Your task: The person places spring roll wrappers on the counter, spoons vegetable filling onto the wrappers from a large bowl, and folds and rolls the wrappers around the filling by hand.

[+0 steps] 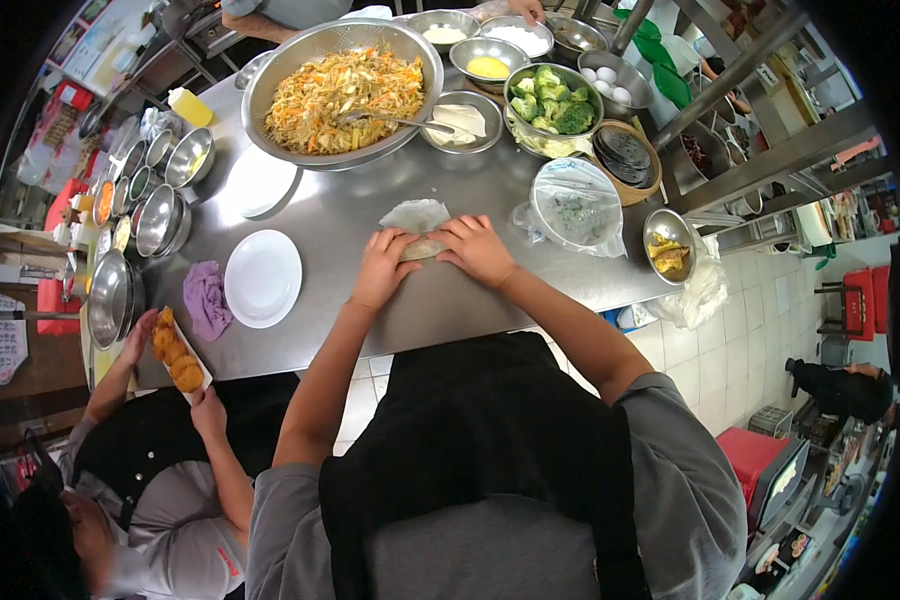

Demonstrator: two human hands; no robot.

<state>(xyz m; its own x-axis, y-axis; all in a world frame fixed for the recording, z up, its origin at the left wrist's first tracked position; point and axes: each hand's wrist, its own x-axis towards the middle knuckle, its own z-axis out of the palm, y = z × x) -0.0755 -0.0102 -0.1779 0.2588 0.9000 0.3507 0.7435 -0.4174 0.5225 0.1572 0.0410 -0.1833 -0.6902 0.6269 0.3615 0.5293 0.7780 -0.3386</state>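
Observation:
A thin, pale spring roll wrapper lies on the steel table, partly rolled up, with its far end flat. My left hand has its fingers curled over the left end of the roll. On the right end, my right hand grips in the same way, thumb at the near side. Fingers hide much of the roll. Beyond it stands a large perforated bowl of shredded noodle and vegetable filling, with a metal spoon resting in it.
Left are a white plate, purple cloth and metal bowls. Right are broccoli, a plastic-covered bowl and eggs. A co-worker at left holds a tray of fried food. Another person's arm shows across the table.

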